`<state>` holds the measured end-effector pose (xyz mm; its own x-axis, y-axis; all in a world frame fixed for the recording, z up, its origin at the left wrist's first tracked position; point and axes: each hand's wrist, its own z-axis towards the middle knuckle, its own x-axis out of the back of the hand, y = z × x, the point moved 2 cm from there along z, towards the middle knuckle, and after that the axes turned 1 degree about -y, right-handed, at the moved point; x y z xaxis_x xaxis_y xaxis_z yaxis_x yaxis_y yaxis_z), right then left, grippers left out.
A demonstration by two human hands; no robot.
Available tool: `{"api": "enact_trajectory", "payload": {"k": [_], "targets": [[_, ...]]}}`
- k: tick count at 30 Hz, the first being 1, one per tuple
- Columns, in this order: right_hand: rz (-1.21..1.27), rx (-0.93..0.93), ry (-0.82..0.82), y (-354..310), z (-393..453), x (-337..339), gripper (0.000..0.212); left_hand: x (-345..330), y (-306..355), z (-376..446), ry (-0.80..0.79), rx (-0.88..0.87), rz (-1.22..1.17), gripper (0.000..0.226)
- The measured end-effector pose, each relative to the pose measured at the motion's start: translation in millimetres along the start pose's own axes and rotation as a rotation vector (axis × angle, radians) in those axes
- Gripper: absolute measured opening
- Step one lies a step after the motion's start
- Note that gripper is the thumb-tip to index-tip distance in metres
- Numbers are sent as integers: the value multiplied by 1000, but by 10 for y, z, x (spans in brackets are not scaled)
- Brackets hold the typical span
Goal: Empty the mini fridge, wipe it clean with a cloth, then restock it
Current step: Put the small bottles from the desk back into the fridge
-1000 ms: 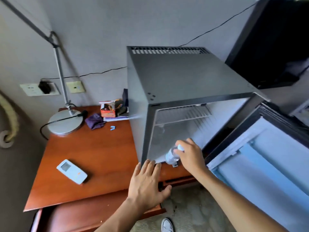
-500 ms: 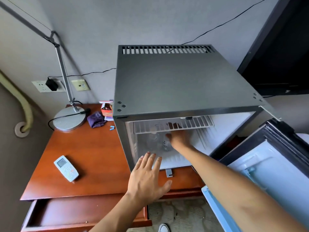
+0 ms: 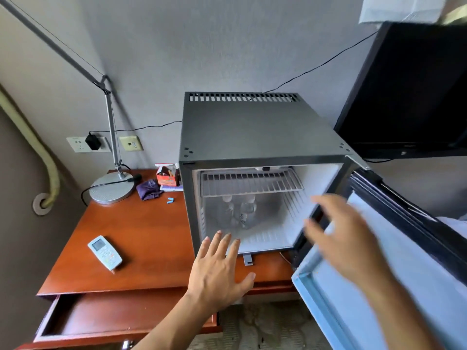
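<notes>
Standing inside the fridge (image 3: 255, 127), bottles (image 3: 241, 210) lie beyond both empty, spread hands (image 3: 219, 271).

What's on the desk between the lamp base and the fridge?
In the head view, a crumpled purple cloth and a small orange box lie between the lamp base and the mini fridge.

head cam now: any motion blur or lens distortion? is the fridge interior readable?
Head view: right hand smeared by motion blur; left hand sharp. Wide-angle distortion bows the lamp arm and fridge door. Fridge interior is hazy: bottles show under the wire shelf, labels unreadable.
</notes>
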<state>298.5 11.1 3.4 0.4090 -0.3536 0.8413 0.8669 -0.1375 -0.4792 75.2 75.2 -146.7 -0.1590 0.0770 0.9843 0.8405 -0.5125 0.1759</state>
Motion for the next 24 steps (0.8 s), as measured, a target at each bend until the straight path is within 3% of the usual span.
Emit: {"api": "enact_trajectory", "payload": {"k": [2,3,6,8,10,15,20,24], "targets": [[-313,-4,271,127,-204,582,48,85,-28,-272,20,-13,0,93],[-483,-116,251,229,-278,781,57,114,-38,-430,30,-21,-5,93],[-682,-532,-128,510,-434,869,102,169,-17,-864,52,-53,-33,91],[-741,-530,-194,555,-572,726,117,199,5,-1140,88,-81,-49,89],[-769,-474,-158,444,-610,706,123,236,75,-1366,116,-97,-61,86],[-748,-415,-240,-14,-737,848,114,458,463,-1843,109,-155,-136,86],[-761,-257,-248,-364,-895,788,79,821,722,-2097,203,-241,-277,72],[-551,-214,-275,-601,-880,766,60,1106,813,-2200,267,-356,-477,59]]}}
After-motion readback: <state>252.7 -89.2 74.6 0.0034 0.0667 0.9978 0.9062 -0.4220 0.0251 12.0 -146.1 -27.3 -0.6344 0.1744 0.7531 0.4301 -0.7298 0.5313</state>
